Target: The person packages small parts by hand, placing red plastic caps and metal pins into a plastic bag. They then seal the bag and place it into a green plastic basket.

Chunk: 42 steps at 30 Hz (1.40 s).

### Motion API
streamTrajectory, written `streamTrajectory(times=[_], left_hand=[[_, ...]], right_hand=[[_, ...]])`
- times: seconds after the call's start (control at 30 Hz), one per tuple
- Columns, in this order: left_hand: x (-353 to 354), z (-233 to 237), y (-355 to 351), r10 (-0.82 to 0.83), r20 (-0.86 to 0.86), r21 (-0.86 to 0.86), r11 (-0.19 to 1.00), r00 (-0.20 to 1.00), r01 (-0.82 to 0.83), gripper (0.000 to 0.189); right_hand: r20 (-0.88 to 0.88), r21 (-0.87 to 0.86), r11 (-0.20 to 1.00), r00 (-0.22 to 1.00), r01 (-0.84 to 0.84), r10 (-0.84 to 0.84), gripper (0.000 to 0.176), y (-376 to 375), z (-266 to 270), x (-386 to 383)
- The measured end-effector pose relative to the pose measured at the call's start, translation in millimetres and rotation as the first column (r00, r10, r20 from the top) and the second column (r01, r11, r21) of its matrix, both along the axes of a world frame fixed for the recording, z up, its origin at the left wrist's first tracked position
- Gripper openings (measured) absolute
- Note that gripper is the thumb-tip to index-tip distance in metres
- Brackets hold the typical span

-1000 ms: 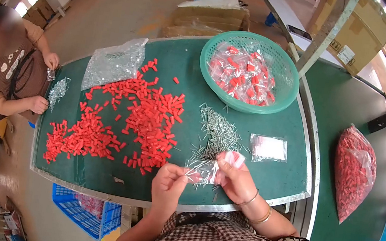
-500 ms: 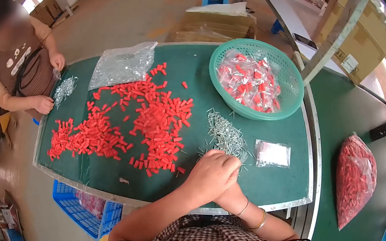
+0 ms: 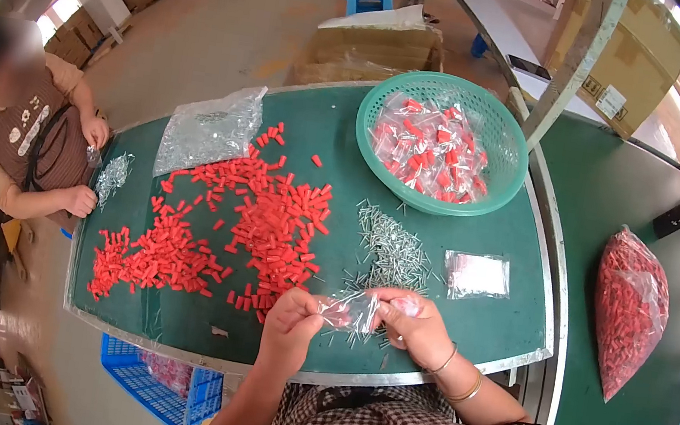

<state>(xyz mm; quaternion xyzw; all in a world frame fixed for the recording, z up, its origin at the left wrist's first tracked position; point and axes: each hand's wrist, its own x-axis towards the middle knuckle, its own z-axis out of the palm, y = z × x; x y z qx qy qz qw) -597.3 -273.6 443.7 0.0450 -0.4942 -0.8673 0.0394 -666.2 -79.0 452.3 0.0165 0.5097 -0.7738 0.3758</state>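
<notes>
My left hand [image 3: 292, 327] pinches one side of a small clear plastic bag [image 3: 350, 311] between thumb and fingers. My right hand [image 3: 420, 333] is closed on the bag's other side, with a pinkish, shiny bit of plastic [image 3: 407, 305] showing at its fingers. What lies inside the bag is hard to make out against the metal pins behind it. Both hands are over the near edge of a pile of silvery metal pins [image 3: 391, 250]. Left of them spreads a large heap of red plastic caps [image 3: 278, 221]. A stack of flat clear bags [image 3: 477, 277] lies to the right.
A green basket [image 3: 367, 142] of filled bags stands at the back right. A large clear plastic bag [image 3: 211, 129] lies behind the caps. Across the table's left end sits a co-worker [image 3: 46, 136] beside another pin pile [image 3: 113, 178]. A metal post [image 3: 575, 72] rises at the right.
My hands were clasped together over the pins. They have come apart sideways and now hold the small bag stretched between them.
</notes>
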Motion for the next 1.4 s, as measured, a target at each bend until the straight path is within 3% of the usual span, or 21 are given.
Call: streamTrajectory(times=[0.2,0.3,0.5,0.6,0.7,0.8,0.83,0.9,1.2,1.3,1.4], left_hand=[[6.4,-2.4,-1.2,0.094,-0.039,-0.167,0.981,0.995,-0.099,0.016],[11.9,-7.7,-2.4,0.115,-0.032,-0.26,0.958,0.993,-0.12,0.016],[18.0,-15.0,-3.1,0.042,0.0,-0.313,0.949,0.999,-0.04,0.024],[8.4,8.1,6.3,0.022,-0.012,-0.08,0.997,1.0,-0.023,0.036],[7.1,10.6,10.3,-0.043,0.146,-0.212,0.974,0.988,0.074,0.036],[8.3,-1.0,10.0,-0.137,0.219,-0.241,0.952,0.966,0.19,0.026],[7.4,2.3,13.2,-0.087,0.208,-0.307,0.94,0.974,0.149,0.015],[9.4,-1.3,16.7,-0.039,0.189,-0.319,0.942,0.981,0.099,0.012],[12.4,-2.0,20.6,0.039,0.161,-0.332,0.943,0.986,0.017,0.008],[10.2,2.3,20.0,0.035,0.165,-0.292,0.956,0.986,0.015,0.009],[10.0,-1.3,15.1,0.032,0.162,-0.293,0.956,0.986,0.018,0.01]], right_hand=[[0.194,-0.305,0.952,0.979,0.004,0.058,0.033,-0.7,2.6,3.5],[0.203,-0.324,0.946,0.978,0.021,0.047,0.033,-2.0,5.5,4.9],[-0.027,0.021,0.999,0.999,0.033,-0.033,0.021,-9.9,-4.9,8.8],[-0.173,0.131,0.987,0.983,0.09,-0.067,0.016,-13.1,-2.3,13.3],[-0.247,0.194,0.979,0.969,0.07,-0.02,0.015,-15.4,-5.8,18.5],[-0.371,0.219,0.972,0.929,0.084,0.004,0.017,-15.7,-6.8,21.5],[-0.366,0.212,0.973,0.93,0.096,-0.012,0.018,-16.2,-6.9,22.7],[-0.36,0.195,0.973,0.932,0.122,-0.045,0.02,-19.1,-6.9,25.1],[-0.429,0.204,0.961,0.899,0.185,-0.082,0.024,-28.5,-19.2,25.2],[-0.215,0.201,0.976,0.976,0.086,-0.041,0.02,-26.9,-2.6,22.7],[-0.164,0.1,0.995,0.987,0.017,0.0,0.018,-22.7,1.6,21.7]])
